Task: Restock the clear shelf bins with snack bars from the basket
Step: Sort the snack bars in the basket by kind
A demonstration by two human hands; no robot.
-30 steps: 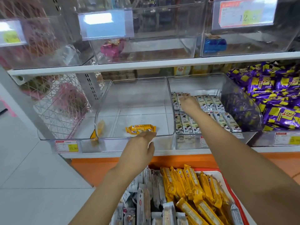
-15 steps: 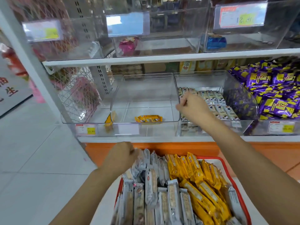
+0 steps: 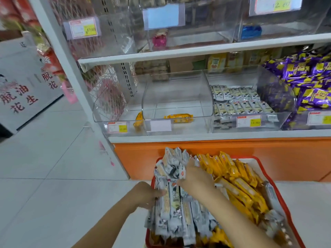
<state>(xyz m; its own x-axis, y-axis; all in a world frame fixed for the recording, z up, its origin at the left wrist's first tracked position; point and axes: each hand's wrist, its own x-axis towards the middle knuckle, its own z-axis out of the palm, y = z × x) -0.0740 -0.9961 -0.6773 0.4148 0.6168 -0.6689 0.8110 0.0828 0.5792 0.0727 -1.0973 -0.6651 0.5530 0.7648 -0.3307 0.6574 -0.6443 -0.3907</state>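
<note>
A red basket [image 3: 247, 157] stands low in front of the shelf. It holds silver snack bars [image 3: 172, 212] on its left side and yellow snack bars [image 3: 238, 187] on its right. My left hand [image 3: 147, 196] grips the left side of the silver stack. My right hand [image 3: 196, 177] is dug into the same stack from above, fingers curled round some bars. On the lower shelf, the middle clear bin [image 3: 177, 97] holds one yellow bar [image 3: 179, 117]. The clear bin to its right [image 3: 279, 120] holds rows of silver bars [image 3: 240, 102].
Purple packs [image 3: 308, 83] fill the bin at the far right. An orange base panel [image 3: 232, 158] runs under the shelf. The upper shelf carries more clear bins with a pink pack [image 3: 158, 40] and a blue pack [image 3: 250, 31]. White tiled floor lies to the left.
Both hands have come down from the shelf bins into the basket. The right hand left the silver-bar bin and the left hand left the middle bin; both now hold silver bars.
</note>
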